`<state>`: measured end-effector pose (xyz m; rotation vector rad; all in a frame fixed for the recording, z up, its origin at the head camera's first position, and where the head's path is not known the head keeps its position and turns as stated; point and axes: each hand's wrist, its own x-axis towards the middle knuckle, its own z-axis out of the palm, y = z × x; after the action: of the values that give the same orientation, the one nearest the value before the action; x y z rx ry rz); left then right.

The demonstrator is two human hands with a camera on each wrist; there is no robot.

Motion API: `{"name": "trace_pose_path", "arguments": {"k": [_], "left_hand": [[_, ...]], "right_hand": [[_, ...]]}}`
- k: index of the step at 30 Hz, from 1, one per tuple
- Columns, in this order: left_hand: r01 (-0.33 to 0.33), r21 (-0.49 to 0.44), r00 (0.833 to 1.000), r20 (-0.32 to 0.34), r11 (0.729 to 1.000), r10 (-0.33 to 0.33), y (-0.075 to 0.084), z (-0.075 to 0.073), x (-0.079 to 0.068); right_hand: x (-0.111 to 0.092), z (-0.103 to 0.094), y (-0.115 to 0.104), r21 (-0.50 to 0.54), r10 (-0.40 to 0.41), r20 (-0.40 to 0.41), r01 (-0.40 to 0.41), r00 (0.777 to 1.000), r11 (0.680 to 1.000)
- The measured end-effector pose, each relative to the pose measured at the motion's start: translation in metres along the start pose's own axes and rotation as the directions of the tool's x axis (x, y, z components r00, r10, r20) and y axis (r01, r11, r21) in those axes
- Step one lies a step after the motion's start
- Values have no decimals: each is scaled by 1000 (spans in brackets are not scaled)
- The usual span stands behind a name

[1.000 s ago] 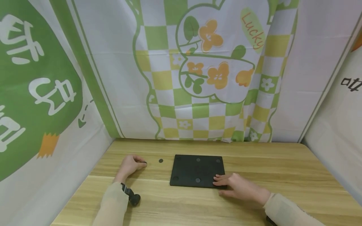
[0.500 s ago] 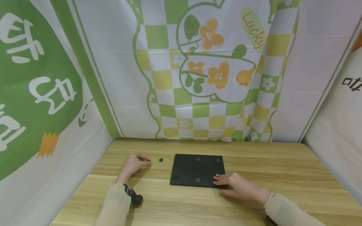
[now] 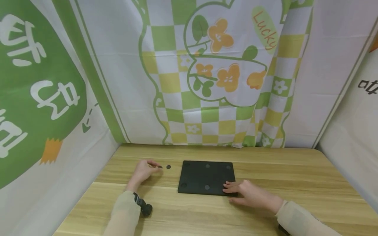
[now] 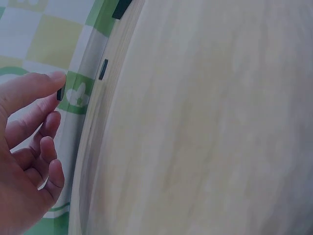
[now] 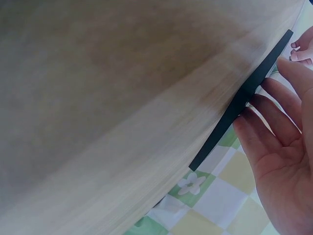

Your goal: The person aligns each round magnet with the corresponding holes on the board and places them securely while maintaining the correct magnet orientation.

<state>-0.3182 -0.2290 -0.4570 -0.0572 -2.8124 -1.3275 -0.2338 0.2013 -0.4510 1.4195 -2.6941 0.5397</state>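
Between thumb and forefinger, my left hand (image 3: 143,171) pinches a small dark disc (image 4: 60,93), just above the table on the left. A second dark disc (image 3: 168,167) lies flat on the wood, close to the right of those fingertips. Further right sits a flat black rectangular board (image 3: 193,177) with several round dark discs or pads on its upper face. My right hand (image 3: 249,194) rests its fingers on the board's near right corner. In the right wrist view the board (image 5: 239,101) appears edge-on, the fingers fairly straight against it. My right fingertips hide that corner.
The light wooden table (image 3: 265,167) reaches back to a checked green, white and yellow curtain (image 3: 209,114). Fabric walls stand at left (image 3: 100,144) and right (image 3: 348,137). A black camera (image 3: 146,209) is strapped to my left wrist.
My left hand has slid right with the pinched disc, closing the distance to the disc lying on the table. The right hand and the board have stayed in place.
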Motion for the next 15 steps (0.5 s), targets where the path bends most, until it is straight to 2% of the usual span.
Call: {"name": "trace_pose_path", "arguments": {"k": [6,15], "left_hand": [[-23,28,1000,-13,999,23,5,5,1],[-29,1,1000,1,1000,29,11,8,-1]], "right_hand": [[0,-1,-1,12,1,6,-1,1000,1000],[0,0,0,11,3,3,-3,1000,1000]]}}
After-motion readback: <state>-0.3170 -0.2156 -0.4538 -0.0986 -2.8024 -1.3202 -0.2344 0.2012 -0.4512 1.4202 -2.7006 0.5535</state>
